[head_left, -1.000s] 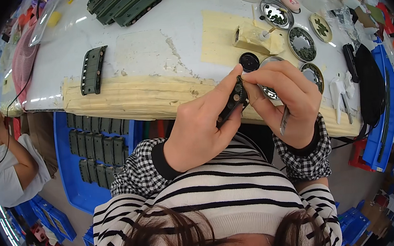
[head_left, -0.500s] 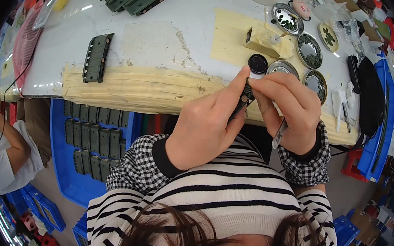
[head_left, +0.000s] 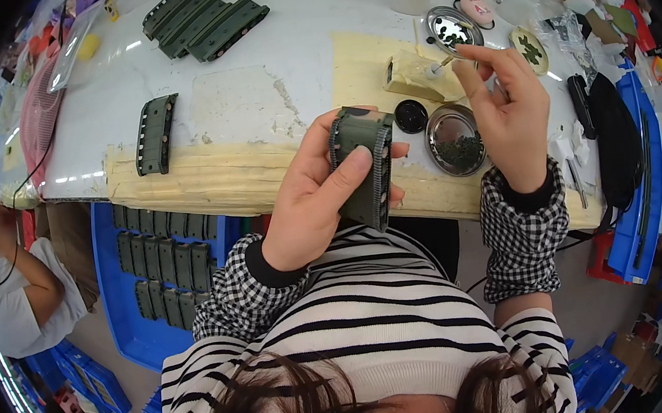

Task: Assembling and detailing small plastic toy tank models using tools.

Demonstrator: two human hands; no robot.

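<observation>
- Beyond the left fingers (head_left: 348,176) and right fingers (head_left: 508,67) stretches the white desk (head_left: 300,64), its near edge covered in a yellowish wrap.
- Left of the left fingers, below that edge, the blue bin (head_left: 122,325) holds rows of dark green pieces (head_left: 158,253).
- Farther off, ahead and to the left of those fingers, lies a cluster of similar parts (head_left: 203,26).
- Gripped in the left fingers, thumb across its face, is the tooth-edged green part (head_left: 352,136), tilted near the desk edge.
- Just left of the right fingers sits a pale wrapped block (head_left: 414,78).
- Between the two hands' fingers, a metal dish (head_left: 440,126) of small dark bits stands beside a round black lid (head_left: 411,116).
- By the right fingertips, thumb and forefinger nearly together, is a thin stick (head_left: 447,60); whether they pinch it, I cannot tell.
</observation>
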